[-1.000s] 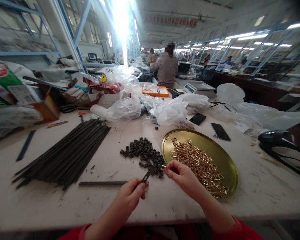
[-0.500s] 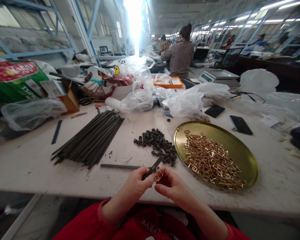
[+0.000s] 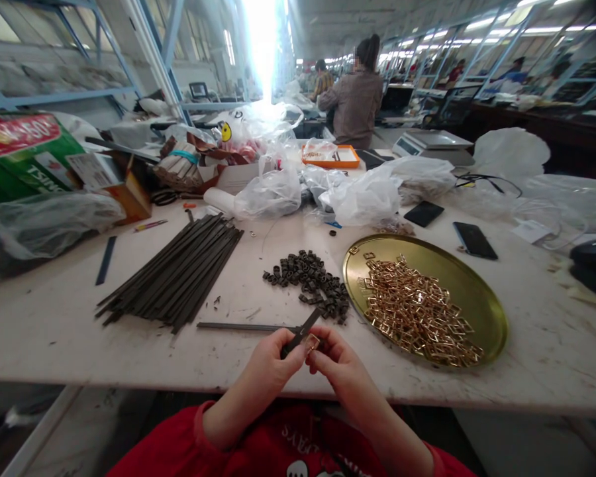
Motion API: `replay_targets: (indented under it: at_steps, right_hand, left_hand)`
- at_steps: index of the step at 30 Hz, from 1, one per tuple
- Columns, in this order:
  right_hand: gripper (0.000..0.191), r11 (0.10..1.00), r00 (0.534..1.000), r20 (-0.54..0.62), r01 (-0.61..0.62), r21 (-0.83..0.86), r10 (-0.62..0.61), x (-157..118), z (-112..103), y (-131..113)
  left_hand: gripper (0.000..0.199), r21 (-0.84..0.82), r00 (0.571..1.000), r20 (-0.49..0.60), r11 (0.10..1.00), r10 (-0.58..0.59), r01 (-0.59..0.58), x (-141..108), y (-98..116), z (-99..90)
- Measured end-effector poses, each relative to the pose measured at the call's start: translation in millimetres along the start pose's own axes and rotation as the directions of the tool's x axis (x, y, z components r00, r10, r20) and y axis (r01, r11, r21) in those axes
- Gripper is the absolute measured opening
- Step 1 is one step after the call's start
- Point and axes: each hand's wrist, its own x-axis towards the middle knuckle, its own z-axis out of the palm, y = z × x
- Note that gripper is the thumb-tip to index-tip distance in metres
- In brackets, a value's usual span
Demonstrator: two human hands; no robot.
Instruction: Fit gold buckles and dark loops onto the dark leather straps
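Observation:
Between thumb and fingers, my left hand (image 3: 265, 363) pinches a dark strap (image 3: 308, 322), whose end points up and to the right. My right hand (image 3: 342, 363) is closed on a small gold buckle (image 3: 312, 342) against the strap, close to my left fingertips. Fingers partly cover the buckle, so I cannot tell how far the strap passes through it. Just beyond my hands lies a single dark strip (image 3: 243, 326), and behind it a pile of small black loops (image 3: 302, 270). Many gold buckles (image 3: 417, 311) are heaped on a round brass-coloured tray (image 3: 494, 324) at the right.
A bundle of dark straps (image 3: 173, 275) lies at the left. Clear plastic bags (image 3: 362, 195), an orange box (image 3: 352, 157), two phones (image 3: 475, 240) and a scale (image 3: 433, 140) stand farther back. A green carton (image 3: 24, 159) is at the far left. A person (image 3: 355, 99) is beyond the table.
My right fingers have closed in around the buckle and come nearer to my left hand; the buckle has turned slightly. The whole view has shifted a little.

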Motion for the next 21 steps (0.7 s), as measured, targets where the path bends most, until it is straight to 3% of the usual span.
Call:
replay_targets:
  at_steps: [5,14,21]
  right_hand:
    - [0.030,0.993,0.998,-0.015,-0.065,0.094,0.067,-1.3,-2.1,2.4]
    - [0.040,0.956,0.980,0.050,-0.201,0.214,0.195,-4.1,-7.4,9.1]
    - [0.029,0.992,0.995,0.050,-0.088,0.089,0.084,-4.7,-8.2,10.7]
  left_hand:
    - [0.023,0.048,0.999,0.031,0.999,0.016,-0.017,1.1,-2.5,2.3]
    - [0.025,0.113,0.998,0.057,0.993,-0.026,0.020,3.3,-10.1,5.1]
    - [0.027,0.147,0.992,0.125,0.989,0.003,-0.022,0.1,-9.8,3.3]
